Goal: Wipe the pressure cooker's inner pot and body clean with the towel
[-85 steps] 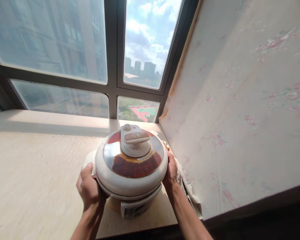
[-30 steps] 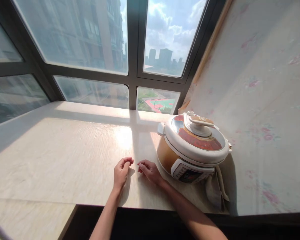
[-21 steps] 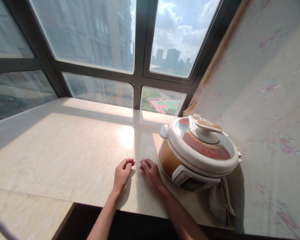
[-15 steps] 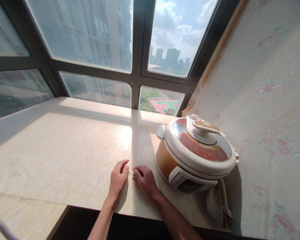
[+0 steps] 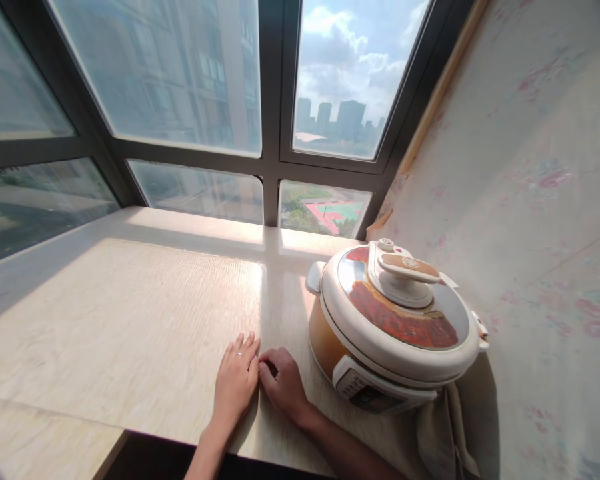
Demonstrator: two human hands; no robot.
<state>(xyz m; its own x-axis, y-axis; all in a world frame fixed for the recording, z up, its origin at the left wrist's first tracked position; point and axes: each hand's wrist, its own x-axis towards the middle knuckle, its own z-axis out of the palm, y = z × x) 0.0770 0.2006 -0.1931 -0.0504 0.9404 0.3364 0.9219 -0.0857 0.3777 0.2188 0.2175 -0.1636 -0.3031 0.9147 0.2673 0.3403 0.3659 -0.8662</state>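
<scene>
My left hand (image 5: 236, 385) lies flat on the pale stone sill (image 5: 120, 320), fingers stretched out and close together, a ring on one finger, holding nothing. My right hand (image 5: 281, 387) rests beside it with the fingers curled under, knuckles touching the left fingertips, and nothing shows in it. Just right of my right hand stands an electric pressure cooker (image 5: 393, 327) with a cream lid, a red-brown picture on top, a tan handle and an orange body. Neither hand touches it.
A crumpled cloth (image 5: 447, 427) lies under the cooker's right side. A wall (image 5: 525, 200) with faded flower paper closes the right. Dark-framed windows (image 5: 273, 133) run along the back. The sill's front edge (image 5: 110, 433) drops off near my wrists.
Both hands let go of the cooker's sides and came down onto the sill to its left. In the last second the left fingers uncurled and lay flat; the right hand stayed curled.
</scene>
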